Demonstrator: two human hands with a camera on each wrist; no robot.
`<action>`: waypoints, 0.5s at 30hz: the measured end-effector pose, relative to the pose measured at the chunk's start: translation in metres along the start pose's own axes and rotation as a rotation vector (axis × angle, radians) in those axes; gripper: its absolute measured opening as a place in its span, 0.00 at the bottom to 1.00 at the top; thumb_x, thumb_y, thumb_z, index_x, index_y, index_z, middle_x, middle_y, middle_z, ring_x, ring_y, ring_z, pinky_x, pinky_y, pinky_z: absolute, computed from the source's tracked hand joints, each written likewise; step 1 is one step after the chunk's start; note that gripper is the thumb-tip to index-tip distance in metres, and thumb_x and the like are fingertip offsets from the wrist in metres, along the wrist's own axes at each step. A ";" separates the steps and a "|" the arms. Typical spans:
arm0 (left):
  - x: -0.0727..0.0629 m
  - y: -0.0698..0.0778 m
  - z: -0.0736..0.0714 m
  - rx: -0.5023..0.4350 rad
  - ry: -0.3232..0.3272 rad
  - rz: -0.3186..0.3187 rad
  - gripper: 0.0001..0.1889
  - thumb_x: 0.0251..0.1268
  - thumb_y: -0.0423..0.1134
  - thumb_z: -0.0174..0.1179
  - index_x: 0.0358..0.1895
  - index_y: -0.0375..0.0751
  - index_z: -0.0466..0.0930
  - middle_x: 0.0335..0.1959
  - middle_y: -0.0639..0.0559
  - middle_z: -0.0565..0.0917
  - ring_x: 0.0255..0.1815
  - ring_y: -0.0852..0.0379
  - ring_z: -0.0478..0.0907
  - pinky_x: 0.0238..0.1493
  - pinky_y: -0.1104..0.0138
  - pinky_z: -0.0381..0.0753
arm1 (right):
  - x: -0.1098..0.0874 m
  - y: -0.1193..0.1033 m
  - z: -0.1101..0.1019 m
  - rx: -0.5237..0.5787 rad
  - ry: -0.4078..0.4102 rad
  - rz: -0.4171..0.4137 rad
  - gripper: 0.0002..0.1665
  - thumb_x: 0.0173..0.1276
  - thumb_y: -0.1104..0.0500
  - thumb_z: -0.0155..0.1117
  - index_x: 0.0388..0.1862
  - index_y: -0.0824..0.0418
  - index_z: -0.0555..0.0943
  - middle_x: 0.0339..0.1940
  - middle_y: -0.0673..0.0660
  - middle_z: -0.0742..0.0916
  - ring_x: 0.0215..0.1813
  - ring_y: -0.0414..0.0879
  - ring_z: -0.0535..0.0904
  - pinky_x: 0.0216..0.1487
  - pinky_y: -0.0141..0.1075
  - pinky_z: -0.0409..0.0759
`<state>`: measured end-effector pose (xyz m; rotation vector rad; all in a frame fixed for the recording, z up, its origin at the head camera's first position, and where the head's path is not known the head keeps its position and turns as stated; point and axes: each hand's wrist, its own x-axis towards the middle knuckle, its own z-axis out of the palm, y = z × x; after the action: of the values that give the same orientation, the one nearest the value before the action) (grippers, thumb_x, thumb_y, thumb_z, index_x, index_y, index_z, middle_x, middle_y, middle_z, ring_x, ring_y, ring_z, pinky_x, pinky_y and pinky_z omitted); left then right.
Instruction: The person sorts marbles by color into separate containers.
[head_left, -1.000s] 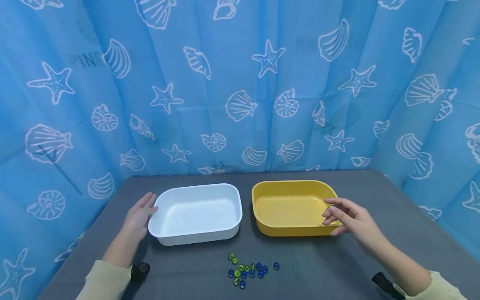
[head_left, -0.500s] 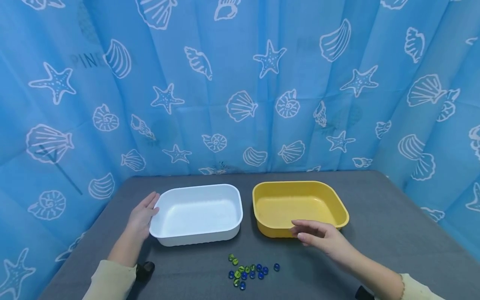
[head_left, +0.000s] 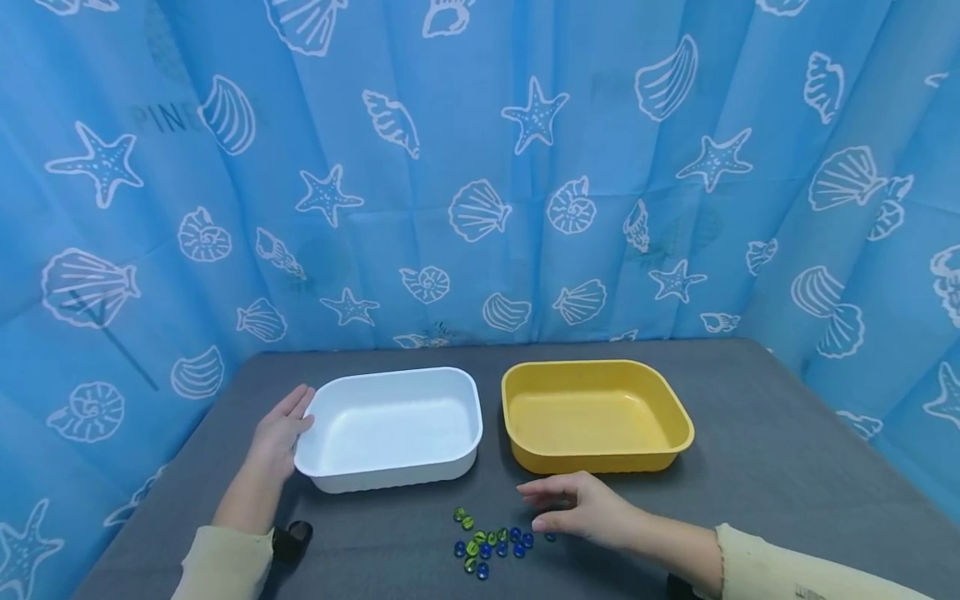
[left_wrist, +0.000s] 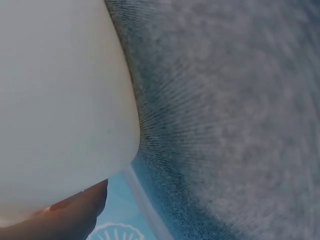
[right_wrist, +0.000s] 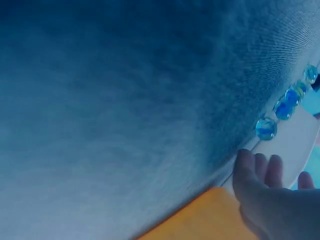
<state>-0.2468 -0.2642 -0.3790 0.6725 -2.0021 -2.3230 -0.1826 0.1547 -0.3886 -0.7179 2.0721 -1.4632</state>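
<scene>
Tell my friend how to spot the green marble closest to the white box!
In front of the blue seashell curtain is a grey tabletop, where the left hand touches a white box. Between that box and the right hand lie green and blue marbles. Your green marble is the farthest from the person, just beyond another green one.

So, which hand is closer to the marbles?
The right hand: it is right by the marbles, at the cluster's right end. The left hand is farther off, at the left end of the white tub.
</scene>
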 end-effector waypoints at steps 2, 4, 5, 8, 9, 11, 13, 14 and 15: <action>0.000 0.000 0.000 0.002 0.000 0.000 0.31 0.77 0.27 0.40 0.78 0.49 0.44 0.77 0.52 0.51 0.77 0.57 0.44 0.73 0.62 0.48 | 0.006 0.004 0.000 -0.034 -0.042 0.005 0.25 0.70 0.60 0.63 0.63 0.69 0.75 0.57 0.64 0.83 0.58 0.55 0.78 0.52 0.42 0.80; 0.001 0.000 0.001 0.005 0.004 0.001 0.31 0.77 0.27 0.41 0.78 0.49 0.44 0.77 0.52 0.51 0.77 0.57 0.44 0.73 0.62 0.47 | 0.012 0.004 0.002 -0.059 -0.069 0.016 0.24 0.69 0.60 0.63 0.62 0.68 0.76 0.55 0.62 0.84 0.56 0.52 0.78 0.52 0.42 0.80; 0.001 0.000 0.001 0.004 0.007 0.000 0.31 0.77 0.27 0.41 0.78 0.49 0.45 0.77 0.52 0.52 0.77 0.57 0.44 0.73 0.62 0.47 | 0.014 0.004 0.003 -0.076 -0.087 0.011 0.24 0.69 0.60 0.64 0.62 0.68 0.77 0.54 0.61 0.84 0.55 0.51 0.79 0.51 0.42 0.80; 0.002 0.000 0.001 -0.003 0.008 -0.007 0.31 0.77 0.27 0.41 0.78 0.49 0.45 0.76 0.52 0.52 0.77 0.57 0.45 0.73 0.62 0.47 | 0.024 0.009 0.005 -0.134 -0.147 0.001 0.23 0.67 0.57 0.66 0.60 0.63 0.79 0.49 0.54 0.85 0.49 0.44 0.78 0.48 0.40 0.79; 0.001 0.000 0.001 -0.004 0.010 -0.008 0.31 0.77 0.27 0.41 0.78 0.49 0.45 0.76 0.52 0.52 0.76 0.57 0.45 0.73 0.62 0.47 | 0.026 0.009 0.007 -0.142 -0.152 0.012 0.23 0.67 0.56 0.67 0.59 0.62 0.81 0.47 0.52 0.85 0.48 0.43 0.78 0.48 0.39 0.79; 0.001 0.001 0.001 -0.016 0.006 -0.013 0.31 0.77 0.27 0.40 0.78 0.49 0.45 0.76 0.53 0.52 0.77 0.57 0.45 0.73 0.62 0.47 | 0.033 0.016 0.007 -0.175 -0.172 0.002 0.22 0.66 0.53 0.68 0.57 0.59 0.82 0.42 0.48 0.83 0.43 0.40 0.77 0.43 0.35 0.78; 0.000 0.001 0.000 -0.021 0.003 -0.016 0.31 0.77 0.27 0.40 0.78 0.49 0.45 0.76 0.53 0.51 0.76 0.57 0.45 0.73 0.63 0.48 | 0.037 0.016 0.011 -0.195 -0.157 0.044 0.19 0.65 0.55 0.68 0.54 0.58 0.84 0.38 0.48 0.82 0.40 0.41 0.77 0.40 0.35 0.77; 0.000 0.001 0.000 -0.023 0.000 -0.017 0.31 0.77 0.27 0.40 0.78 0.49 0.45 0.77 0.53 0.51 0.77 0.58 0.44 0.73 0.63 0.47 | 0.038 0.014 0.013 -0.200 -0.144 0.065 0.17 0.65 0.57 0.69 0.52 0.58 0.85 0.37 0.49 0.82 0.39 0.42 0.76 0.38 0.35 0.76; 0.000 0.001 0.000 -0.027 0.003 -0.017 0.31 0.77 0.27 0.40 0.78 0.49 0.45 0.77 0.53 0.51 0.77 0.58 0.44 0.73 0.63 0.48 | 0.043 0.023 0.013 -0.188 -0.135 0.070 0.16 0.64 0.56 0.70 0.50 0.56 0.86 0.35 0.49 0.82 0.38 0.43 0.76 0.37 0.34 0.76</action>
<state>-0.2471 -0.2643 -0.3779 0.6946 -1.9679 -2.3524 -0.2087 0.1233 -0.4181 -0.7851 2.1261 -1.1598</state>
